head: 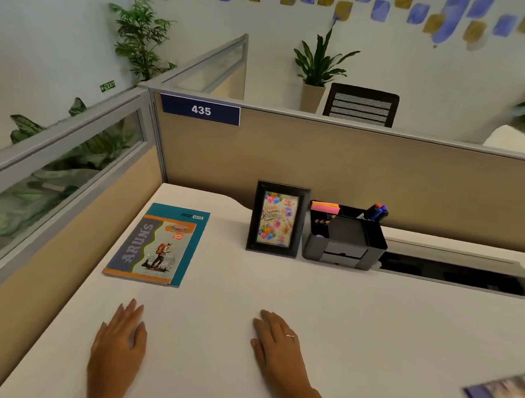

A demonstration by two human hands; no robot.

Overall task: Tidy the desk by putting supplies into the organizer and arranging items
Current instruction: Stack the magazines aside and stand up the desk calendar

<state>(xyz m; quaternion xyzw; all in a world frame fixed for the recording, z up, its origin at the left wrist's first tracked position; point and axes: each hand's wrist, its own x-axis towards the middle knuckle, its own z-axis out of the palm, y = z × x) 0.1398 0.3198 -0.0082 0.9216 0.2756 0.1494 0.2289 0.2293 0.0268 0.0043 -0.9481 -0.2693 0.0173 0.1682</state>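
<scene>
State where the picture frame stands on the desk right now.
In the head view, the picture frame stands upright toward the back of the desk, right beside the black organizer on its left, with the notebook lying farther left.

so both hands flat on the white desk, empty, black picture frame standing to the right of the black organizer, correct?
Not quite. In the head view the black picture frame stands left of the black organizer. Left hand and right hand do lie flat and empty on the white desk.

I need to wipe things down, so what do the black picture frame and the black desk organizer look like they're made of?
Black picture frame: likely wood or plastic, satin black, with faint sheen along its moulded edge. Black desk organizer: probably matte moulded plastic, with smooth thin walls.
</scene>
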